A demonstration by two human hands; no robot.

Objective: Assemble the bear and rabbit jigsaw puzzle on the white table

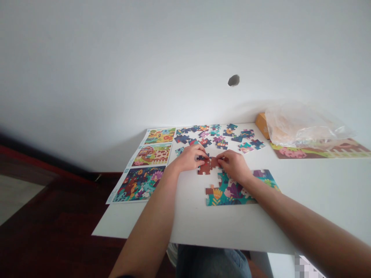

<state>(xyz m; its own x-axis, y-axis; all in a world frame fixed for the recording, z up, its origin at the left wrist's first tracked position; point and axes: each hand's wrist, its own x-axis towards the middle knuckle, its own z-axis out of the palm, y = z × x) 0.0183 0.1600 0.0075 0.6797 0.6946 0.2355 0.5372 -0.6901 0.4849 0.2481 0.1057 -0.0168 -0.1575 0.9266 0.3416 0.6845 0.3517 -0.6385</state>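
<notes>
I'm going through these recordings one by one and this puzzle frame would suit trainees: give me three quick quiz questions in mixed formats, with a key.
1. True or false: the partly joined teal section lies nearer the person than the scattered loose pieces.
2. What do the fingertips of the right hand touch? A) the orange box B) a reddish-brown puzzle piece C) the clear plastic bag
3. Fill in: the picture sheet at the left shows ___ pictures in a column.

Key: 1. True. 2. B. 3. Three.

Left hand [189, 158] near right hand [234, 164], palms down
</notes>
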